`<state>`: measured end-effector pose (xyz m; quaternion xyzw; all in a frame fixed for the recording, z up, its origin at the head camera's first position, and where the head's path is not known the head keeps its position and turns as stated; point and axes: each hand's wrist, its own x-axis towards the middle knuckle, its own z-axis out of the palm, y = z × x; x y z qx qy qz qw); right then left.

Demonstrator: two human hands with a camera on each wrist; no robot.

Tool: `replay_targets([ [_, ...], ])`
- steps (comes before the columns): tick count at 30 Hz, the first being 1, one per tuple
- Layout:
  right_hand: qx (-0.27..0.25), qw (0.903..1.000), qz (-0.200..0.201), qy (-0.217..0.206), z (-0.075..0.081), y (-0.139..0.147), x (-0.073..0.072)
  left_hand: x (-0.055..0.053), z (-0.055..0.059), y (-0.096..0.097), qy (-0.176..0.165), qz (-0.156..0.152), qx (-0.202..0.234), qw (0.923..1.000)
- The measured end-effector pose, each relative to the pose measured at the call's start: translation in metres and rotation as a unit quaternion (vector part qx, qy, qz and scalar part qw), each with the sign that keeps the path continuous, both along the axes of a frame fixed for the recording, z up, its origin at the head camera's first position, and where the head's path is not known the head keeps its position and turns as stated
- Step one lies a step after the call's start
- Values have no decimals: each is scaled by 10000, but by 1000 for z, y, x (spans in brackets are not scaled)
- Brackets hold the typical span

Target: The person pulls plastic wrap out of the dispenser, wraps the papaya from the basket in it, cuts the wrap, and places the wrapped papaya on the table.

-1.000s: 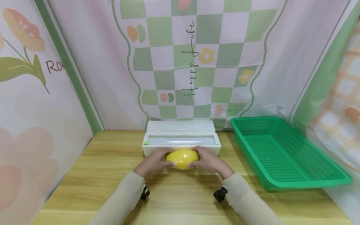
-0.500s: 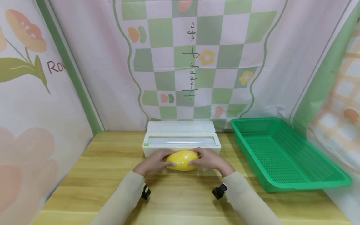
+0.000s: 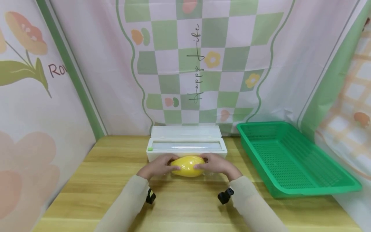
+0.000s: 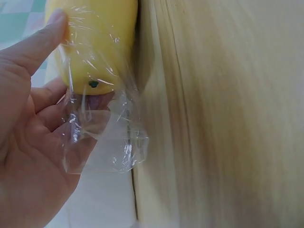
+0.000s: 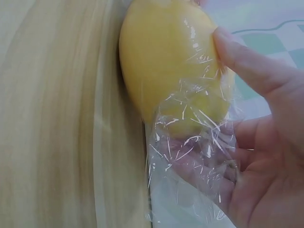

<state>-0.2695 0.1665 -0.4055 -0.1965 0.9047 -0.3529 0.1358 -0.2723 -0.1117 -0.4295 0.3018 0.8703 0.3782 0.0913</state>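
Note:
A smooth yellow oval fruit (image 3: pixel 187 166), mango-like, is wrapped in clear cling film. My left hand (image 3: pixel 160 165) grips its left end and my right hand (image 3: pixel 215 165) its right end, thumbs on the near side and the other fingers behind. Loose cling film (image 4: pixel 107 137) hangs past the end with a dark green stem spot in the left wrist view. Crumpled film (image 5: pixel 194 156) also trails over the right fingers in the right wrist view. Just behind the fruit stands a white cling film dispenser (image 3: pixel 156 156), its lid raised and the roll showing inside.
To the right, a green perforated plastic basket (image 3: pixel 265 172) stands on the wooden table (image 3: pixel 185 206). A green slider (image 3: pixel 150 149) sits at the dispenser's left end. Patterned cloth (image 3: pixel 191 64) hangs behind and at both sides.
Both hands still grip the wrapped fruit in almost the same place, at most a slight shift toward me. Dispenser and basket stay where they were.

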Motion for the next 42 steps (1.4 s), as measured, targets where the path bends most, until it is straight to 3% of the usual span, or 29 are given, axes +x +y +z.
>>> replay_targets([
  [3, -103, 9998, 56, -182, -2, 3, -2, -2, -2, 0, -23, 79, -77, 9999],
  [9, -614, 9952, 569, -501, -9, 12, -2, -2, 2, 3, -79, 65, -152, 9998],
  [16, -559, 9958, 95, -716, -10, 14, 2, 0, 5, 4, -185, 3, -250, 9995],
  [21, -482, 9931, 33, -1071, -9, 19, 9, 6, 6, 0, -756, -151, -381, 9963],
  [26, -234, 9899, 443, -1330, -5, 24, 16, 16, 13, -3, -1573, -242, -549, 9857],
  [28, -98, 9886, 584, -1382, -4, 26, 17, 19, 16, -3, -1754, -239, -630, 9822],
  [32, 270, 9892, 685, -1268, -4, 27, 17, 20, 15, -5, -1968, -159, -729, 9776],
  [36, 560, 9919, 468, -1040, -5, 26, 17, 15, 12, -6, -2090, -207, -723, 9750],
  [42, 283, 9975, 187, -621, -7, 23, 11, 8, 8, -5, -1686, 22, -694, 9832],
])
